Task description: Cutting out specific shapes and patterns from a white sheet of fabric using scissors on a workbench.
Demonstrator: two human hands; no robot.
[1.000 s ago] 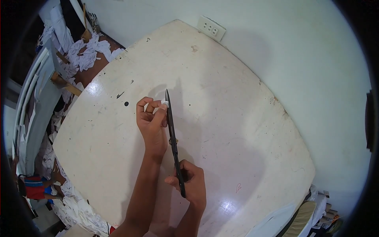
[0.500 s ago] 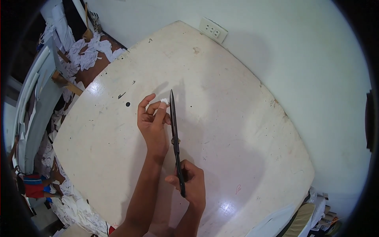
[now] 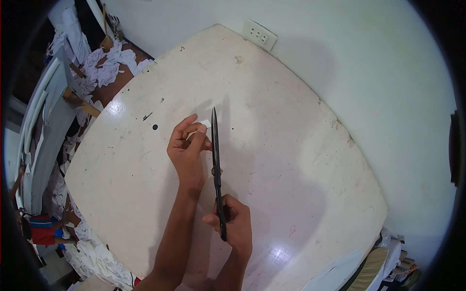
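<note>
As seen in the head view, raised over the tabletop [image 3: 291, 160]: a small white piece [image 3: 206, 124], pinched by the fingers [image 3: 198, 139] of the left hand [image 3: 187, 149], with one edge projecting toward the right. Left fingers pressed together at the tips on this piece, otherwise loosely curled. At lower right, the right hand [image 3: 238, 224], curled around the handle end of black scissors [image 3: 217, 178], with the points directed toward the far side (gap between the blades [image 3: 215, 138] impossible to judge, being nearly edge-on). Blades just beside the white piece and the lower left fingers; contact with either not determinable. Chief hazard: a nick to the left fingers, from closing or swinging the blades at so slight a clearance. Further possible faults: loss of the white piece through a slackened pinch, or bending through a sideways push.
</note>
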